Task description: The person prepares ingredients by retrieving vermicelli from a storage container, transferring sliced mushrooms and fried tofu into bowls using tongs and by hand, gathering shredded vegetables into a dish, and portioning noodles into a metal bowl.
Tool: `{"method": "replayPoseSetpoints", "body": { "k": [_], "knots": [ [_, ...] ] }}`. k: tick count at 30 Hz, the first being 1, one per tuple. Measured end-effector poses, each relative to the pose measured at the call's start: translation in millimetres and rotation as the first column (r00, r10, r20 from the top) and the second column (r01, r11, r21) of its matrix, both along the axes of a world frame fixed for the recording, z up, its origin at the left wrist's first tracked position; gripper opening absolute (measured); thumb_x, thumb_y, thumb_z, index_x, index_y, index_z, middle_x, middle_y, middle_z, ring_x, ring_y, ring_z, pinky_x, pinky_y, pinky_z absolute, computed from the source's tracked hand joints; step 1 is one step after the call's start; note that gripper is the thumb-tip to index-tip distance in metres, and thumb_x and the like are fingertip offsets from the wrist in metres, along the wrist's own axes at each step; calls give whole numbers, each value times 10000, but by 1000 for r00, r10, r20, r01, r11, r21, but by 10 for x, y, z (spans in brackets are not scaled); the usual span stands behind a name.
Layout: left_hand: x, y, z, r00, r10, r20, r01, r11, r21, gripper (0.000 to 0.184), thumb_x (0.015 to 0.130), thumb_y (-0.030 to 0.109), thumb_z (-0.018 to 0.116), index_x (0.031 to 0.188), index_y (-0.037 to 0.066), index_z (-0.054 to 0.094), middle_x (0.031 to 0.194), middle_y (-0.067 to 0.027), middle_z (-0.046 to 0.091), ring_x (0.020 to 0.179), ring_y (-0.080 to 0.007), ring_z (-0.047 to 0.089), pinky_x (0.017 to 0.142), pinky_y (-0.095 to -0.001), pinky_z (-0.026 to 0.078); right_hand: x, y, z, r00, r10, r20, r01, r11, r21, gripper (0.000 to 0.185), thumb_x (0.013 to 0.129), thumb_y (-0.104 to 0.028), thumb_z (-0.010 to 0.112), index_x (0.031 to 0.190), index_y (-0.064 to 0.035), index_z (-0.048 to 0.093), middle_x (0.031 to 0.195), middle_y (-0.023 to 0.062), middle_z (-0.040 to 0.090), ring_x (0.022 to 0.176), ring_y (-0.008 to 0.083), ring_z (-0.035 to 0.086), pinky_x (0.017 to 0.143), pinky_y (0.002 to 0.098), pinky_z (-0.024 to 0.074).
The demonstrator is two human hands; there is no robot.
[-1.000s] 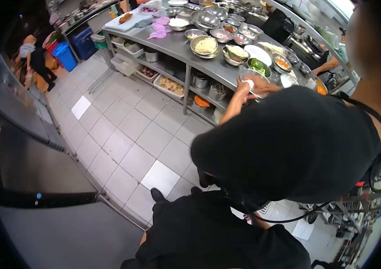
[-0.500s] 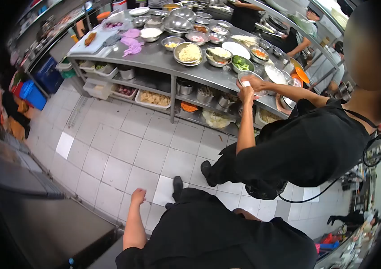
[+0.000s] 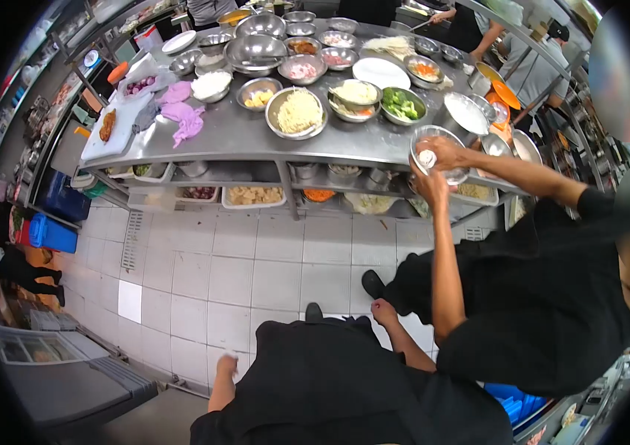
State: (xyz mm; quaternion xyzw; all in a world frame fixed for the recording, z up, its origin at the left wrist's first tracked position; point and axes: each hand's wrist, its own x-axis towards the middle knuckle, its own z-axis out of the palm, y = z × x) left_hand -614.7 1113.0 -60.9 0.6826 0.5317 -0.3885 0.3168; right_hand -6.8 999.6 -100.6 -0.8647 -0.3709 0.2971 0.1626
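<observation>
My left hand [image 3: 227, 365] hangs low over the tiled floor beside my dark clothing, its fingers curled in and slightly blurred. I see no object in it. My right hand [image 3: 384, 313] is down at my other side, loosely closed, near the co-worker's dark clothing [image 3: 537, 289]. No thing shows in its fingers either. Both my hands are well away from the steel worktable [image 3: 241, 141]. At its right end, the co-worker's hands [image 3: 436, 159] hold a clear bowl [image 3: 419, 141] and something small and white.
Bowls of shredded yellow food [image 3: 300, 111] and green vegetables [image 3: 401, 105] stand on the table, with a cutting board [image 3: 118, 133] at left. Tubs [image 3: 255, 195] sit on the shelf below. A grey appliance [image 3: 70, 386] stands at lower left; the co-worker is close on my right.
My view has turned and come nearer the worktable. My right hand, mostly hidden before, now shows at my side. My left hand hangs lower in view. The co-worker still holds the bowl.
</observation>
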Motion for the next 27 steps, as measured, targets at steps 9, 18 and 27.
{"method": "replayPoseSetpoints", "body": {
  "k": [9, 18, 27],
  "knots": [
    [191, 905, -386, 872, 352, 339, -366, 930, -24, 291, 816, 283, 624, 991, 65, 707, 962, -168, 703, 948, -351, 671, 835, -462, 529, -253, 1928, 1657, 717, -185, -672, 383, 910, 157, 208, 930, -157, 564, 1116, -69, 589, 940, 57, 665, 778, 164, 658, 609, 290, 507],
    [1459, 4486, -348, 441, 679, 587, -660, 688, -301, 199, 917, 303, 590, 959, 109, 598, 740, -33, 614, 571, -164, 609, 444, -327, 476, 546, 3681, 3807, 984, -64, -168, 158, 753, 639, 180, 954, -165, 573, 1071, -45, 638, 904, 22, 664, 742, 102, 620, 632, 263, 492],
    [1734, 5224, 0, 452, 716, 532, -685, 660, -307, 213, 931, 281, 584, 995, 83, 537, 711, -74, 591, 503, -175, 586, 364, -306, 456, 3763, 3795, 5653, 672, -729, 134, 353, 473, 807, 270, 884, -239, 558, 1032, -55, 689, 859, 76, 718, 670, 137, 680, 597, 308, 520]
  ]
}}
